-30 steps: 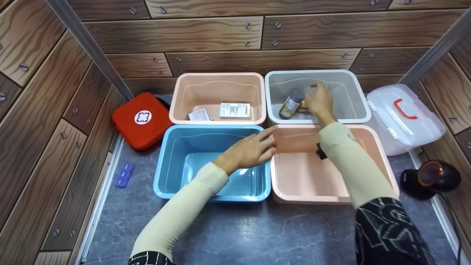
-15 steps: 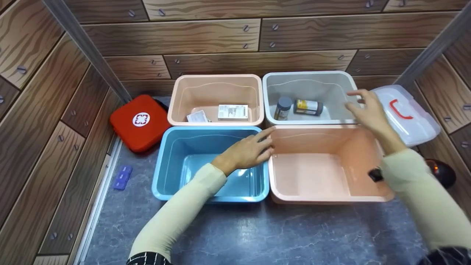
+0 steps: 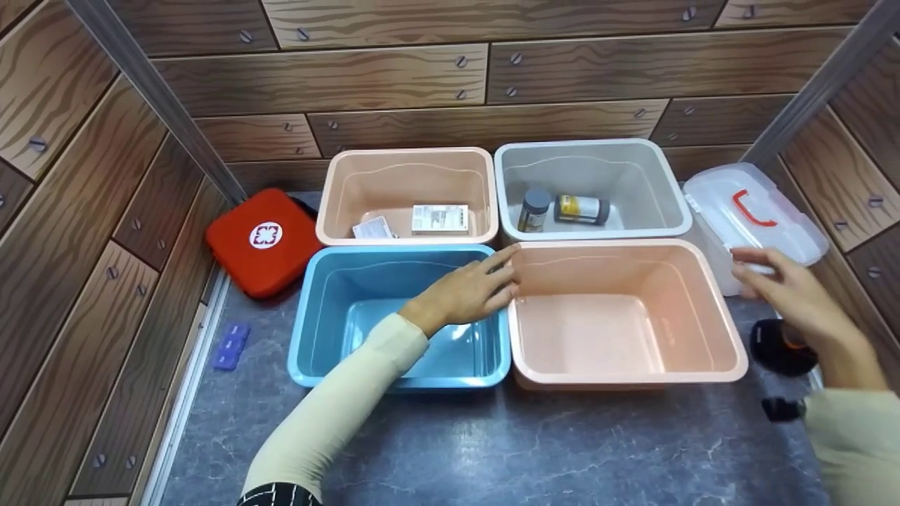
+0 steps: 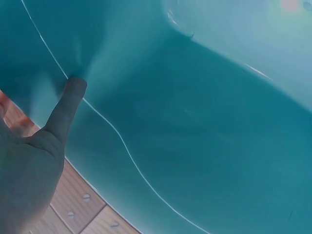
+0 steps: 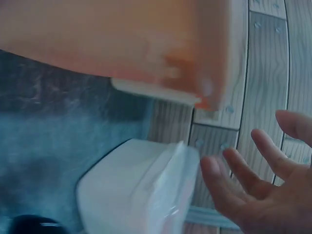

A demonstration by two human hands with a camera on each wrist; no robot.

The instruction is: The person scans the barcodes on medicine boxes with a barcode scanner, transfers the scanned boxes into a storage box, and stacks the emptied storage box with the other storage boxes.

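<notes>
My left hand (image 3: 457, 292) rests on the right rim of the blue bin (image 3: 397, 379), where it meets the front peach bin (image 3: 626, 376). In the left wrist view the thumb (image 4: 66, 107) of that hand touches the blue inner wall. My right hand (image 3: 798, 295) hovers right of the front peach bin, fingers spread and holding nothing. In the grey bin (image 3: 594, 232), one dark-capped bottle (image 3: 534, 211) stands upright and another bottle (image 3: 581, 209) with a yellow label lies on its side. The back peach bin (image 3: 408, 156) has a white box (image 3: 440, 219) and a smaller packet (image 3: 373, 229).
A clear lidded case (image 3: 756, 211) with a red handle stands at the right, and a black device (image 3: 780, 348) sits before it. At the left lie a red first-aid case (image 3: 264, 242) and a purple pill organizer (image 3: 231, 346). Wood-patterned walls enclose the floor.
My right hand has left the grey bin and moved right and towards me, past the front peach bin. The yellow-labelled bottle now lies on its side, the other stands upright. My left hand stays put.
</notes>
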